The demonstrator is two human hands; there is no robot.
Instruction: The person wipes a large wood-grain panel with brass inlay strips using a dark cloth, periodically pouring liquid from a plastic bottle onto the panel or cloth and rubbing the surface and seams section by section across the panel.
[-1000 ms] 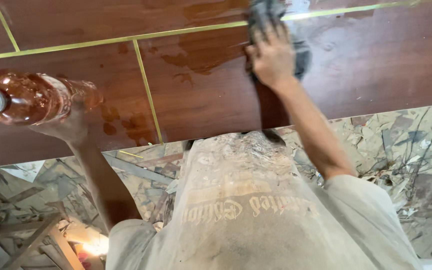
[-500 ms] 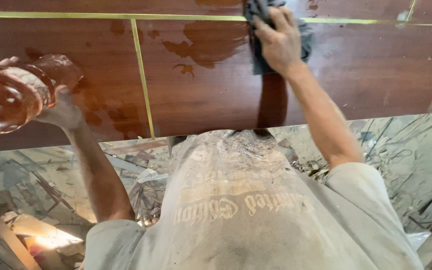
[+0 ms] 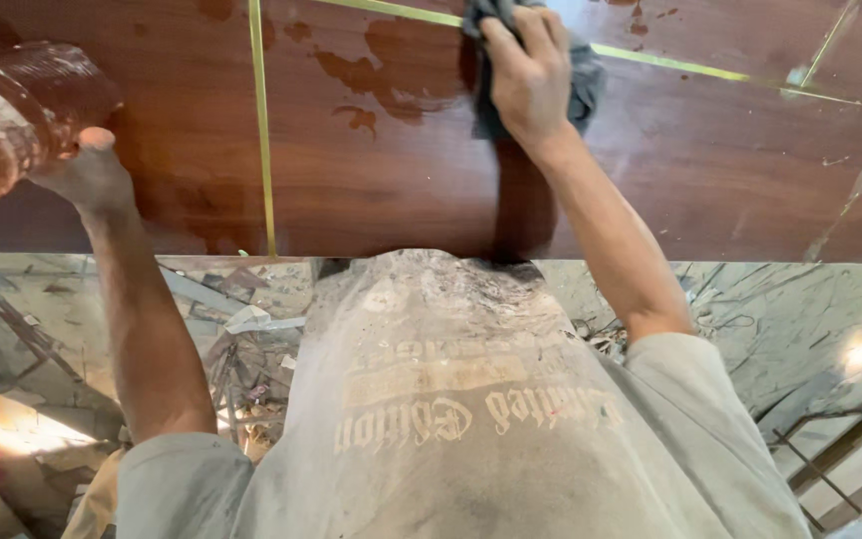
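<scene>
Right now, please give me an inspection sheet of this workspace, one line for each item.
Surface: glossy brown wood panel with brass inlay strips; wet patches near the cloth.
Job's things: dark grey cloth; clear plastic bottle, blurred.
Clutter: debris and scraps on the floor.
Grippers: right hand presses the cloth on the panel; left hand holds the bottle.
Cables: nothing seen.
Surroundings: grey dusty shirt; bright light spots low on both sides.

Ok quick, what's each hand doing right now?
Left hand: closed on a clear plastic bottle.
Right hand: closed on a dark cloth, pressed to the wood panel.
</scene>
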